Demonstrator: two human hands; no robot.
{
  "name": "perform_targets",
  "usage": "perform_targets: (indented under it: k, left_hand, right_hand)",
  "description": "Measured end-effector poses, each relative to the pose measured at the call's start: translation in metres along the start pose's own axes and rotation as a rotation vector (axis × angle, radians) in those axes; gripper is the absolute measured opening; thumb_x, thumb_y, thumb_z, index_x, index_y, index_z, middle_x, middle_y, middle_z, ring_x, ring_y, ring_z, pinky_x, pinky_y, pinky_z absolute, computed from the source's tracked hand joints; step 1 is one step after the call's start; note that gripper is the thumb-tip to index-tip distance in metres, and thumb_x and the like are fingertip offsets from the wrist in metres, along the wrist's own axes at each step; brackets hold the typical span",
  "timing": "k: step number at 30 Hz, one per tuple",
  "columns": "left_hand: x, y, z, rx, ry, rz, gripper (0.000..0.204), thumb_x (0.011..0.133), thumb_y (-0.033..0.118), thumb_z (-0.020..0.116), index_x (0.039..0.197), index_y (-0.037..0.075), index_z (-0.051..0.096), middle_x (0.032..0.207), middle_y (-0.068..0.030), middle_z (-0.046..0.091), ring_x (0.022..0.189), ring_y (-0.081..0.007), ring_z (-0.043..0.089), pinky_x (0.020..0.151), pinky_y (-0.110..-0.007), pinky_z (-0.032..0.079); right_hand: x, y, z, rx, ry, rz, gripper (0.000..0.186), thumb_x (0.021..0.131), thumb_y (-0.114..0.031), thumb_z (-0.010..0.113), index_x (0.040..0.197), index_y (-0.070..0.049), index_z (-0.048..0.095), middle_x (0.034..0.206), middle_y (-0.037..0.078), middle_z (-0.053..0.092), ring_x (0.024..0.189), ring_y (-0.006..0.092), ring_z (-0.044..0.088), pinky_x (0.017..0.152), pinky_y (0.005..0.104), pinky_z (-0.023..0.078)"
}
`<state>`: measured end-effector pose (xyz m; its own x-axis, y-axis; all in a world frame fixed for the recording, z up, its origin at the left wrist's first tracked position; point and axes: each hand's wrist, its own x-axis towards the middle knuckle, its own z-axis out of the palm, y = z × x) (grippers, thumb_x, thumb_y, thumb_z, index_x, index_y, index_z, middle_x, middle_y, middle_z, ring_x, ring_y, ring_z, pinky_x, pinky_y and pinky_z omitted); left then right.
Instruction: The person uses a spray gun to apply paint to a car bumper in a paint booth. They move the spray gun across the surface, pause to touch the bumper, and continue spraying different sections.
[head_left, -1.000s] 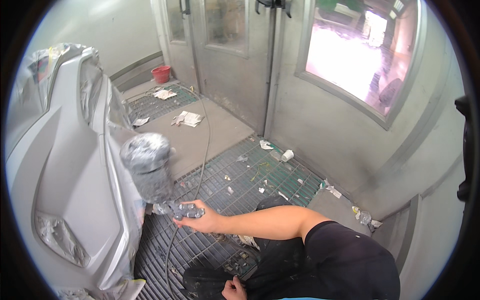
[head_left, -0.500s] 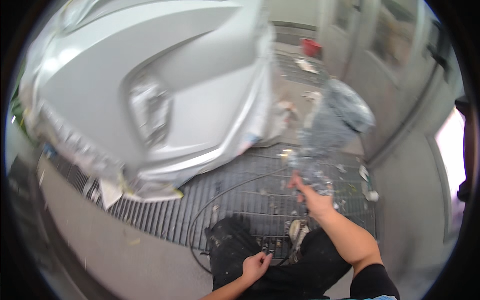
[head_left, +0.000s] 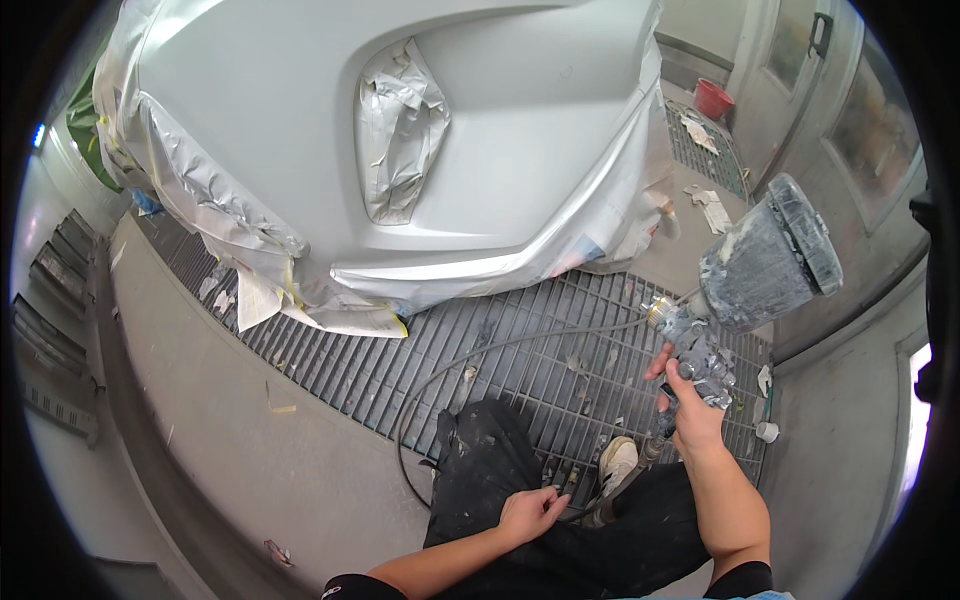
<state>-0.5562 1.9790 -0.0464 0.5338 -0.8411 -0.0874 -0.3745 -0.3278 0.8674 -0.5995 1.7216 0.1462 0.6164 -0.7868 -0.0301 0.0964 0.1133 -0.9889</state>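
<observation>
My right hand [head_left: 692,405] is closed round a spray gun [head_left: 700,362], which is coated in grey-white dried paint. A large paint cup [head_left: 770,258] sits tilted on top of the gun, and its brass-coloured nozzle end [head_left: 658,311] points left. In front stands a silver-grey car bumper [head_left: 520,165], its edges wrapped in masking film [head_left: 215,190]; crumpled film [head_left: 403,135] covers a recess in it. My left hand [head_left: 532,514] lies against my thigh with fingers curled, close by a dark air hose [head_left: 450,365]. Whether those fingers hold anything is hidden.
A slatted metal floor grating [head_left: 520,340] spotted with paint scraps runs beneath the bumper. The hose loops across it towards my knee. Grey doors with windows [head_left: 870,130] line the right side. A red bucket [head_left: 713,99] stands at the back, and a small white cup [head_left: 767,432] lies right of the gun.
My right hand and the spray gun have moved right in the picture. The view has shifted too, putting the bumper higher and further right. My left hand stays low by my thigh.
</observation>
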Motion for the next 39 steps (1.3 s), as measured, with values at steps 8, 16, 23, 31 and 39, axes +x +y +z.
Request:
perform_targets:
  k: [8, 16, 23, 31, 39]
  left_hand:
    - [0.000, 0.001, 0.003, -0.002, 0.009, 0.002, 0.036, 0.096, 0.033, 0.073, 0.072, 0.008, 0.062, 0.061, -0.0117, 0.062, 0.057, -0.0330, 0.065, 0.053, -0.043, 0.049]
    - [0.001, 0.005, 0.000, -0.007, -0.015, -0.016, 0.036, 0.097, 0.032, 0.070, 0.075, 0.006, 0.060, 0.063, -0.0137, 0.063, 0.061, -0.0362, 0.065, 0.055, -0.046, 0.050]
    - [0.003, 0.008, 0.000, -0.018, 0.010, -0.016, 0.036, 0.097, 0.032, 0.071, 0.073, 0.006, 0.061, 0.062, -0.0140, 0.063, 0.061, -0.0362, 0.065, 0.055, -0.046, 0.050]
    - [0.002, 0.011, -0.002, 0.002, 0.008, -0.031, 0.035, 0.094, 0.030, 0.073, 0.071, 0.006, 0.063, 0.063, -0.0131, 0.063, 0.060, -0.0347, 0.066, 0.054, -0.044, 0.050]
    - [0.001, 0.016, -0.003, -0.058, 0.048, -0.037, 0.033, 0.092, 0.025, 0.076, 0.070, 0.005, 0.062, 0.060, -0.0125, 0.061, 0.055, -0.0333, 0.063, 0.050, -0.041, 0.047]
  right_hand:
    - [-0.004, 0.001, -0.001, 0.071, -0.017, 0.007, 0.026, 0.099, -0.011, 0.068, 0.123, -0.004, 0.062, 0.101, 0.006, 0.070, 0.090, 0.0162, 0.068, 0.054, 0.0250, 0.042]
    - [-0.006, 0.001, -0.002, -0.017, -0.015, 0.006, 0.027, 0.099, -0.016, 0.068, 0.123, -0.004, 0.061, 0.096, 0.006, 0.069, 0.091, 0.0167, 0.067, 0.054, 0.0246, 0.041]
    - [-0.005, 0.001, -0.004, 0.013, -0.053, -0.025, 0.028, 0.100, -0.014, 0.068, 0.125, -0.004, 0.061, 0.098, 0.006, 0.070, 0.092, 0.0170, 0.067, 0.055, 0.0253, 0.041]
    - [-0.011, 0.001, -0.004, -0.036, -0.029, -0.018, 0.030, 0.100, -0.015, 0.068, 0.126, -0.003, 0.060, 0.099, 0.005, 0.069, 0.093, 0.0177, 0.067, 0.055, 0.0247, 0.041]
    - [-0.009, -0.002, -0.001, -0.044, -0.019, -0.063, 0.030, 0.100, -0.014, 0.066, 0.126, 0.000, 0.060, 0.098, 0.009, 0.068, 0.093, 0.0209, 0.068, 0.053, 0.0232, 0.042]
